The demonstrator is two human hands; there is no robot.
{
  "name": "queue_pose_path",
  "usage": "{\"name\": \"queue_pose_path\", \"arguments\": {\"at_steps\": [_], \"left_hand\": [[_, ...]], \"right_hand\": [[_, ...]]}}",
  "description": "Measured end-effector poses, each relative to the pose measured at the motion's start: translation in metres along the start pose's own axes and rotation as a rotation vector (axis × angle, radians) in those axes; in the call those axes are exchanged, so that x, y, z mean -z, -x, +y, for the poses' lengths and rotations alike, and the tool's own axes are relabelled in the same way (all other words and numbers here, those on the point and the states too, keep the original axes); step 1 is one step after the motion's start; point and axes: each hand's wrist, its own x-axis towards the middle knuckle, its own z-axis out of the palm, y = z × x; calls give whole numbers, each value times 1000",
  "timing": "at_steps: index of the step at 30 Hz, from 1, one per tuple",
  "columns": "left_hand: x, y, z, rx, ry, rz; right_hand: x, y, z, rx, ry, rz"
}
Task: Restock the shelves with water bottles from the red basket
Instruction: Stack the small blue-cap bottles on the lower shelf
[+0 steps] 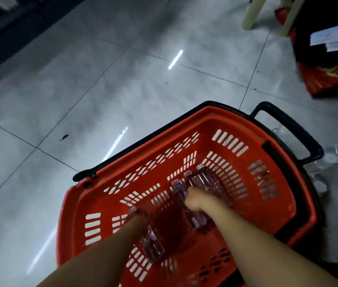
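Observation:
A red basket (244,125) with black handles stands on the tiled floor below me. Several clear water bottles lie on its bottom. Both my arms reach down into it. My right hand (197,200) is curled round a group of bottles (205,181) near the basket's middle. My left hand (141,214) is blurred and dark; it grips a single bottle (152,245) that lies toward the near left side. No shelf front shows clearly.
A dark shelf base (8,38) runs along the upper left. A pale stool's legs (253,13) stand at the upper right, with red packages (329,79) and papers beside them. More clear bottles (333,156) lie on the floor right of the basket.

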Motion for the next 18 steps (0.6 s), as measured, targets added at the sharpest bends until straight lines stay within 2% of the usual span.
{"name": "queue_pose_path", "arguments": {"at_steps": [3,5,8,11,13,15,18], "left_hand": [[-16,-8,-16,122,190,103],[-22,-10,-26,91,188,233],[-26,-9,-40,25,213,339],[-40,-10,-46,24,426,253],[-49,-13,-40,69,567,84],[-57,-17,-34,108,584,-72],[-63,-24,-28,124,623,-97]], "right_hand": [[-36,-16,13,-66,-46,-40],[-50,-23,20,-62,-8,-13],[-53,-32,19,-41,-128,118],[-60,-38,22,-62,-141,99],[-69,-40,27,-89,-152,21],[-76,-43,32,-97,-195,-54],[-74,-48,34,-79,-228,-106]]}}
